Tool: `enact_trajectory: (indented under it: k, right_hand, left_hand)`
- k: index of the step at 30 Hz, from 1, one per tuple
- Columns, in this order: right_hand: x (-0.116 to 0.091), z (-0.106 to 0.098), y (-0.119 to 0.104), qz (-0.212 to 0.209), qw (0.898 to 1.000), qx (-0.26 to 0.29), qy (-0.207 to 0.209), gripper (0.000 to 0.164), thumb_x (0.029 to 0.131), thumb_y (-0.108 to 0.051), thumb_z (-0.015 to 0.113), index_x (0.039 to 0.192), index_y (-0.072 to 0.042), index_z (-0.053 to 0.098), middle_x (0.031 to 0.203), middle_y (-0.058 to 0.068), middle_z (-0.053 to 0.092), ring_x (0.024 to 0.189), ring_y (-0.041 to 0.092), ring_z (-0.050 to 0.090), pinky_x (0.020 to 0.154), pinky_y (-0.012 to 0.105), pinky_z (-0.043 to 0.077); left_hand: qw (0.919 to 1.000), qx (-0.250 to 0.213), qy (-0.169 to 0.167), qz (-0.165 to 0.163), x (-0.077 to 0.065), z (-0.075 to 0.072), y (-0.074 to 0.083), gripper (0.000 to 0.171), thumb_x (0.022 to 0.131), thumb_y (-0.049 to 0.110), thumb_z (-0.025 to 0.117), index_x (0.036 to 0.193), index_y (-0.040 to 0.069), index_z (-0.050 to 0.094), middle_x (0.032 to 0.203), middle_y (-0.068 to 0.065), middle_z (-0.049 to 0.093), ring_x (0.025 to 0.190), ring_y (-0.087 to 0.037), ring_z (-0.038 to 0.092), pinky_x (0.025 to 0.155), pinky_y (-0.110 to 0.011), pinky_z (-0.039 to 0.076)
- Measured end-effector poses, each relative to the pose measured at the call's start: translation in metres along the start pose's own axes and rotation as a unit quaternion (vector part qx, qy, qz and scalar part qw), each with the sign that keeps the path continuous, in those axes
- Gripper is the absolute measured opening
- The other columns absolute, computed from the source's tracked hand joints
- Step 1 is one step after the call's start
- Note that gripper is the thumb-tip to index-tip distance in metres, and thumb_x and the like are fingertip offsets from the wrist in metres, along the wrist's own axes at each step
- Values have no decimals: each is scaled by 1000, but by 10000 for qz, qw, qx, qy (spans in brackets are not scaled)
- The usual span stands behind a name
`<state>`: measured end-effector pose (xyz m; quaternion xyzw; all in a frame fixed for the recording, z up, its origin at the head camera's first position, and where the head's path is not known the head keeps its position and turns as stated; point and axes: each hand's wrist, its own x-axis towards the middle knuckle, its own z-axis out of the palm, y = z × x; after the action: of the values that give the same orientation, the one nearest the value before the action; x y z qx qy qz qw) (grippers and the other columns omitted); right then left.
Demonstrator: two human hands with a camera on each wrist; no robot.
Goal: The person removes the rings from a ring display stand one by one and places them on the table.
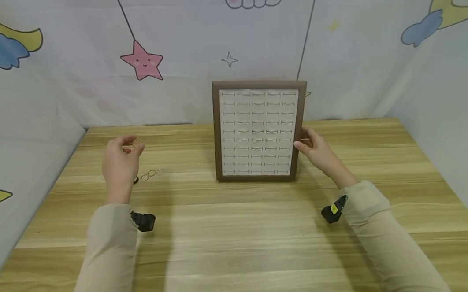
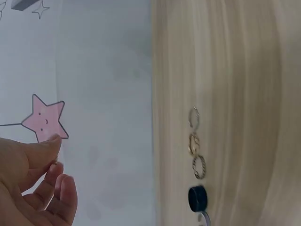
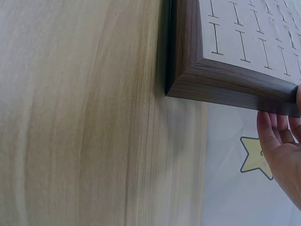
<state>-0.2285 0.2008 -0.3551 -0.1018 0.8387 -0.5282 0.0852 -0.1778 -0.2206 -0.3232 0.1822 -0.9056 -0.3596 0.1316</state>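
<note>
My left hand (image 1: 119,167) is raised over the table's left side, pinching a thin gold-coloured ring (image 1: 137,143) between thumb and fingertips. In the left wrist view only a sliver of that ring shows. My right hand (image 1: 317,152) grips the right edge of a brown-framed ring display board (image 1: 218,133), thumb at the front and fingers behind. The board stands upright on the table, its white face lined with rows of slits. Below the left hand lie a silver ring (image 2: 194,118), a gold ring (image 2: 192,144), a twisted ring (image 2: 199,167) and a wide black ring (image 2: 198,198).
Another silver ring (image 2: 205,218) lies past the black one, partly cut off by the view's edge. The wood-grain table (image 1: 239,242) runs back to a pale printed curtain (image 1: 183,95). Black wrist cameras (image 1: 144,222) sit on both sleeves.
</note>
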Motion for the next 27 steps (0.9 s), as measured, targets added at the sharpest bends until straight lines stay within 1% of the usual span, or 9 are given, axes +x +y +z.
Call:
enact_trajectory:
  k: [2, 5, 10, 13, 17, 19, 23, 27]
  right_hand:
    - [0, 0, 0, -3, 10000, -9, 6, 51, 102, -11, 42, 145, 7, 23, 139, 29, 36, 131, 41, 41, 111, 51, 35]
    - [0, 0, 0, 2, 10000, -23, 3, 51, 102, -11, 42, 145, 7, 23, 139, 29, 36, 131, 40, 40, 111, 51, 35]
    - [-1, -1, 0, 38, 10000, -9, -18, 50, 102, -10, 42, 145, 6, 23, 139, 29, 36, 131, 40, 41, 112, 50, 34]
    - [-1, -1, 0, 32, 10000, -16, -24, 51, 102, -10, 41, 146, 6, 22, 140, 29, 35, 132, 40, 40, 112, 51, 34]
    - [-1, -1, 0, 50, 10000, -21, -34, 52, 102, -11, 41, 147, 6, 21, 141, 29, 35, 132, 40, 39, 112, 51, 34]
    - [-1, -1, -1, 68, 10000, -30, -39, 52, 102, -11, 41, 147, 6, 21, 141, 29, 35, 132, 40, 39, 112, 50, 34]
    - [0, -1, -1, 77, 10000, -48, -34, 52, 102, -11, 42, 147, 5, 21, 141, 29, 35, 132, 40, 39, 112, 51, 34]
    - [0, -2, 0, 85, 9999, -45, -36, 53, 102, -11, 42, 147, 5, 20, 141, 29, 35, 133, 40, 39, 113, 51, 33]
  left_hand:
    - [9999, 63, -33, -104, 0, -2, -11, 42, 98, 25, 54, 135, 6, 52, 134, -18, 53, 115, -35, 51, 80, -37, 41]
    - [9997, 157, -112, -173, -1, -5, -27, 42, 98, 22, 54, 136, 4, 51, 136, -19, 52, 115, -37, 51, 82, -43, 44]
    - [9991, 249, -234, -235, -5, -9, -47, 41, 97, 14, 54, 134, -3, 51, 133, -26, 52, 113, -40, 50, 83, -47, 44]
    - [9982, 396, -347, -291, -6, -11, -57, 40, 97, 12, 54, 132, -6, 50, 132, -28, 51, 112, -41, 50, 85, -48, 44]
    - [9956, 628, -544, -428, -6, -13, -71, 40, 96, 12, 54, 131, -7, 51, 130, -30, 51, 111, -43, 50, 84, -50, 45]
    - [9948, 670, -617, -463, -7, -13, -77, 40, 95, 12, 54, 130, -8, 51, 128, -31, 51, 111, -44, 50, 85, -51, 44]
    - [9931, 813, -724, -434, -7, -16, -88, 39, 94, 13, 55, 126, -10, 53, 125, -32, 53, 110, -46, 51, 84, -52, 44]
    - [9903, 977, -880, -452, -8, -17, -94, 40, 94, 16, 56, 124, -11, 54, 122, -33, 55, 109, -46, 52, 85, -51, 44]
